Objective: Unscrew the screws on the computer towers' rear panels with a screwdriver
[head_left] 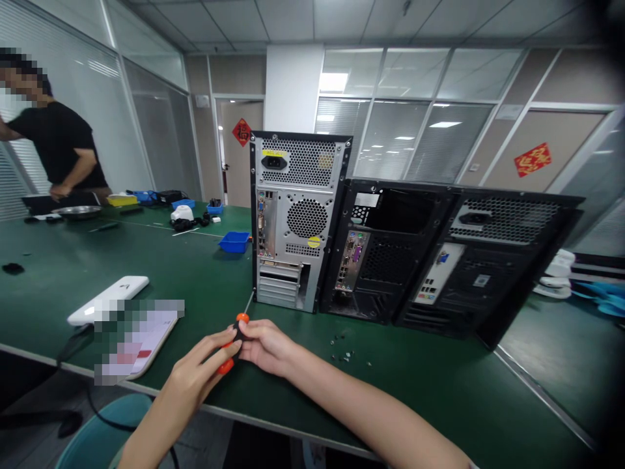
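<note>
Both hands are on a screwdriver (226,367) with an orange and black handle. My left hand (208,361) wraps its fingers round the lower handle, and my right hand (261,342) pinches it near the upper orange collar. The thin shaft points up toward the lower left corner of a silver-backed computer tower (288,251); I cannot tell whether the tip touches a screw there. Right of it stand two black computer cases, one with an open top bay (375,260) and one with a white port plate (449,273). Several small screws (347,355) lie scattered on the table right of my hands.
The green table (195,273) carries a white power bank (110,299), a phone (141,339) and a blue tray (234,241). Farther back are more trays, a round metal dish (78,212) and cables. A person in a black shirt (63,140) stands at the far left.
</note>
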Available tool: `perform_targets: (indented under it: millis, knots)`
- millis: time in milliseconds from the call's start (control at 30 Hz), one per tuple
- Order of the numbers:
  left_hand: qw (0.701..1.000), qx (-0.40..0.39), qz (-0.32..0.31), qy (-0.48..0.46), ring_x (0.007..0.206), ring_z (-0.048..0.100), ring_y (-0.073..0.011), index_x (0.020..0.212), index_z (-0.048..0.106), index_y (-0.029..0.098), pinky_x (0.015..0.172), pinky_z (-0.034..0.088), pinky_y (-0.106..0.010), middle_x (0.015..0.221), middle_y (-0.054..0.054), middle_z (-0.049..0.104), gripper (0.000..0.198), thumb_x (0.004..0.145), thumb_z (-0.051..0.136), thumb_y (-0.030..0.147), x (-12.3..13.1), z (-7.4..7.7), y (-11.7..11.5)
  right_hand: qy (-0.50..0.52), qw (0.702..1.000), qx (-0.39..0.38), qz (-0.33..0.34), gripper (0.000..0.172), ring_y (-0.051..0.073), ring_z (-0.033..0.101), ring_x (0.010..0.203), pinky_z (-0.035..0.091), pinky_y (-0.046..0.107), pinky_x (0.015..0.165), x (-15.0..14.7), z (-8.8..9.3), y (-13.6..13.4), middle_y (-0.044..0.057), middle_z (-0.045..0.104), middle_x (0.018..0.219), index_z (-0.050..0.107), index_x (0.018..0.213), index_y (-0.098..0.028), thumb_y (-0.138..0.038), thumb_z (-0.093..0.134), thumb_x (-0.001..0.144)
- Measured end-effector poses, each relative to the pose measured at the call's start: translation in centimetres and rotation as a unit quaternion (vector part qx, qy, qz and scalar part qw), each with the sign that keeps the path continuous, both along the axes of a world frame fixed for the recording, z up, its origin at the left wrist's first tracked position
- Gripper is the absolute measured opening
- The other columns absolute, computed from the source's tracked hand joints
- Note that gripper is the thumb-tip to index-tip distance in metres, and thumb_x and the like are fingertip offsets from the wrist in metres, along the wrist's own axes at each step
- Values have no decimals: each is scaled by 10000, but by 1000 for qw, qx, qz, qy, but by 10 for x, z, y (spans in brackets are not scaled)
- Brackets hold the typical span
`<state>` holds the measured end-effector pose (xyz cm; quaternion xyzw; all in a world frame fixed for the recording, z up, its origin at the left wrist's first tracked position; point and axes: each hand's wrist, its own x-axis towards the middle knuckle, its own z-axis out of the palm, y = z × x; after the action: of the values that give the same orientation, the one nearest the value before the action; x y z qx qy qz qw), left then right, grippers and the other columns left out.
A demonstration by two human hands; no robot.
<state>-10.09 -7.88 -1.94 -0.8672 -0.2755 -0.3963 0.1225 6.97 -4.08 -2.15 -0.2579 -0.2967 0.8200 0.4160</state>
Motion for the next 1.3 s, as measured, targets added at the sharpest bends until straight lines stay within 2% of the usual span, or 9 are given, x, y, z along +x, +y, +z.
perform_targets:
  millis: [300,500,667,867,1033,1300]
  knots:
    - [1000,4,-15,16,1033,663,-145,1086,652,191,904,544,-227,1101,-78,686,246,925,467,205,-1,4,0,8,1000,-9,5,534,111,613,640,429,301,752,0,2,-1,23,670,702,646,802,-70,-355,901,429]
    - [1000,-20,-21,13,1048,658,-145,1137,639,230,899,547,-230,1133,-60,682,274,926,466,215,-2,1,1,9,1000,-10,3,434,116,614,662,426,311,758,1,1,-2,29,666,703,649,824,-67,-311,863,536]
    - [1000,-7,-18,16,1039,663,-147,1105,648,220,900,548,-235,1123,-64,687,256,927,464,215,-2,0,1,1,1000,-2,1,462,106,609,654,432,297,752,1,2,-4,17,664,708,641,810,-83,-347,872,509]
    - [1000,3,-13,20,1036,665,-146,1094,642,194,907,541,-225,1128,-75,686,242,928,468,227,-2,1,1,-40,999,-3,1,526,106,599,573,447,287,664,-1,3,-7,-28,624,618,612,784,-127,-431,877,447]
    - [1000,4,-9,19,1025,668,-143,1102,635,202,892,548,-223,1129,-70,683,244,928,467,235,-2,1,1,-59,998,-4,-9,570,109,603,550,453,280,637,-2,3,-8,-22,625,590,581,750,-134,-448,889,388]
    - [1000,10,-13,1,1056,635,-153,1126,596,184,930,520,-236,1123,-80,652,248,904,486,195,2,-1,1,-61,998,1,-24,556,109,605,554,459,289,646,-1,3,-6,-18,624,591,575,733,-123,-439,888,400]
